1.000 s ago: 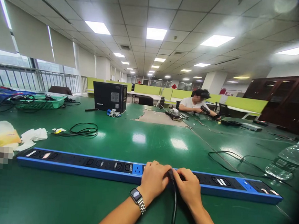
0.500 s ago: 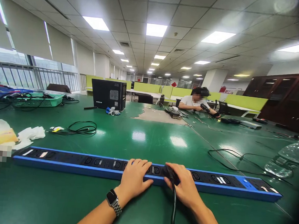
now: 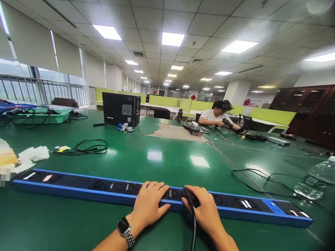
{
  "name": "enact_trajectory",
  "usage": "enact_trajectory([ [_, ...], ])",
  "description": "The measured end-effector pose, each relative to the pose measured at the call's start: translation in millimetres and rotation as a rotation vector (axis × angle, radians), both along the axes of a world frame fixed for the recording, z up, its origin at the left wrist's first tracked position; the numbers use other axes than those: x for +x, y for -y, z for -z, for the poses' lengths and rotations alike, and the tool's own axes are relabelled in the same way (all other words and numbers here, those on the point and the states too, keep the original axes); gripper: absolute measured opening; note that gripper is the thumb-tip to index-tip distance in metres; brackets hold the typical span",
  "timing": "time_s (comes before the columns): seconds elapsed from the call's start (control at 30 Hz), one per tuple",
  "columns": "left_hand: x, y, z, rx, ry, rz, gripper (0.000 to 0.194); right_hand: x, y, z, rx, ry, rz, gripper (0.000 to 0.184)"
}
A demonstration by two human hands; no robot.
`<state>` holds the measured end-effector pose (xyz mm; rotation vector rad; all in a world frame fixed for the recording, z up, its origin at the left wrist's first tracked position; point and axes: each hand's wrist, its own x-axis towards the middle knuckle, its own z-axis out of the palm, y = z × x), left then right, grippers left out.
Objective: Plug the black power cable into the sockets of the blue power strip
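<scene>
A long blue and black power strip (image 3: 73, 183) lies across the green table (image 3: 159, 156) in front of me. My left hand (image 3: 149, 204) rests flat on its middle with the fingers spread over the sockets. Just to the right, my right hand (image 3: 204, 210) is closed round a black plug (image 3: 189, 197) that sits in a socket of the strip. The plug's black cable (image 3: 193, 239) runs down toward me between my forearms. A watch is on my left wrist.
A water bottle (image 3: 318, 180) lies at the right beside a loose black cable (image 3: 263, 180). At the left are crumpled tissues (image 3: 33, 155), a yellow packet and a coiled cable (image 3: 92, 147). Farther back stand a computer case (image 3: 120, 109), a green basket (image 3: 42, 115) and a seated person (image 3: 218, 116).
My left hand slid left along the strip, away from the plug, and flattened on the sockets. My right hand stayed on the plug. The view shifted slightly.
</scene>
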<state>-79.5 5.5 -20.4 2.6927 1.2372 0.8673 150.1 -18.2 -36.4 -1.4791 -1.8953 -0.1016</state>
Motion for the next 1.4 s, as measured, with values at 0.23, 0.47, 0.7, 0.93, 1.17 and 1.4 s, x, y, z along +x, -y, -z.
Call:
enact_trajectory([
  [0.23, -0.7, 0.7, -0.7, -0.003, -0.014, 0.002, 0.046, -2.6, 0.3, -1.3, 0.003, -0.022, 0.028, 0.033],
  [0.47, -2.3, -1.2, 2.2, 0.007, -0.016, 0.009, 0.042, -2.9, 0.0, -1.3, 0.015, -0.009, 0.037, 0.032],
  [0.7, -2.6, -1.8, 3.3, 0.004, -0.029, 0.008, 0.042, -1.5, -1.0, 0.1, -0.006, -0.018, 0.032, 0.032],
  [0.93, -2.9, -1.4, 1.8, 0.001, -0.046, 0.006, 0.041, -0.9, -1.7, 0.7, 0.004, -0.011, 0.028, 0.031],
  [1.17, -3.1, -1.9, 4.5, 0.012, -0.051, 0.01, 0.045, -0.7, -1.2, 2.1, 0.017, -0.011, 0.031, 0.035],
  [1.4, -3.0, -1.8, 4.6, 0.009, -0.046, 0.013, 0.043, -0.6, -2.5, 3.1, 0.026, -0.006, 0.038, 0.035],
])
